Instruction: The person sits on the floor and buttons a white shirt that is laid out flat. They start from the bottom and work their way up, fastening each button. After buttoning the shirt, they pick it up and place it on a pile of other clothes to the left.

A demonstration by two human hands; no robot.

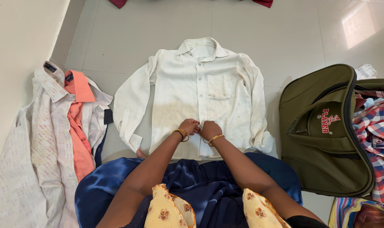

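Note:
A white long-sleeved shirt (192, 93) lies flat on the tiled floor, collar away from me, stained across its lower front. My left hand (190, 126) and my right hand (209, 129) meet at the button placket near the shirt's hem. Both have their fingers pinched on the shirt's front edge. Each wrist wears a gold bangle. The fingertips are partly hidden by the knuckles.
A pile of shirts (52, 139), white patterned and orange, lies at the left by the wall (14, 50). An open olive bag (327, 131) with checked clothes (375, 135) sits at the right. Dark red cloth (118, 2) shows at the top edge.

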